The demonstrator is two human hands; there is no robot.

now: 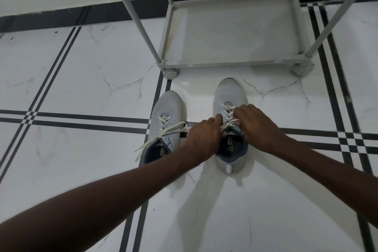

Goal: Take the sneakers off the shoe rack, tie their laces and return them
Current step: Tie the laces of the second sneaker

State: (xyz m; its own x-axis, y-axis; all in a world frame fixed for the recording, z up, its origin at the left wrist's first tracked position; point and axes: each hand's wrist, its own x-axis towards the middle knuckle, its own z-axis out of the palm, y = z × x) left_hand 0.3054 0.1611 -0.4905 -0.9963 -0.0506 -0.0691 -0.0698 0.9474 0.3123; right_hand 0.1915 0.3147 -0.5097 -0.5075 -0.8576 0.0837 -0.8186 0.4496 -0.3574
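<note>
Two light grey sneakers stand side by side on the tiled floor, toes pointing at the shoe rack. The left sneaker has loose white laces trailing off to its left side. Both hands meet over the top of the right sneaker. My left hand and my right hand each pinch the white laces of the right sneaker near its tongue. The fingertips and the lace ends are partly hidden under the hands.
The grey rack's bottom shelf holds nothing; its posts rise out of view and its castor sits near the left sneaker's toe. White marble tiles with black stripes spread all around. A black skirting runs along the wall.
</note>
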